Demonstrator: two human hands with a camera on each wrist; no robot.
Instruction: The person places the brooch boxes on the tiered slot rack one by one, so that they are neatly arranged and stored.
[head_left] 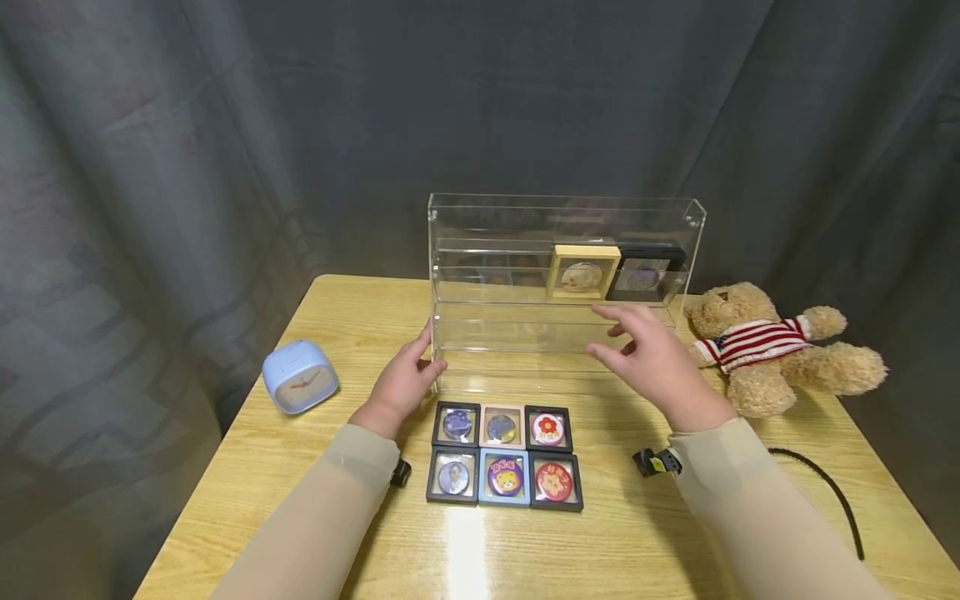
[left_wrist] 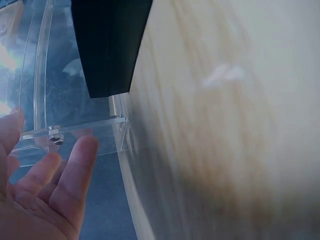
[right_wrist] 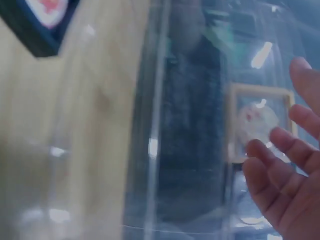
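Observation:
A clear acrylic display rack (head_left: 480, 287) stands at the table's back. On one tier, toward the right end, a yellow frame (head_left: 612, 271) with a round piece inside sits beside a black frame (head_left: 613, 289). My left hand (head_left: 401, 383) is at the rack's left side panel, fingers extended along it and thumb near the front edge. In front of the rack, just below those two frames, my right hand (head_left: 656, 358) hovers with fingers loosely bent and nothing between them. The right wrist view shows its fingers overlapping the yellow frame (right_wrist: 232, 125).
Two rows of three framed round badges lie before the rack, including a blue frame (head_left: 504, 502) in the front row. A blue alarm clock (head_left: 300, 375) stands left. At right lie a teddy bear (head_left: 761, 354) and a black cord (head_left: 832, 492). Dark curtains (head_left: 480, 100) hang behind.

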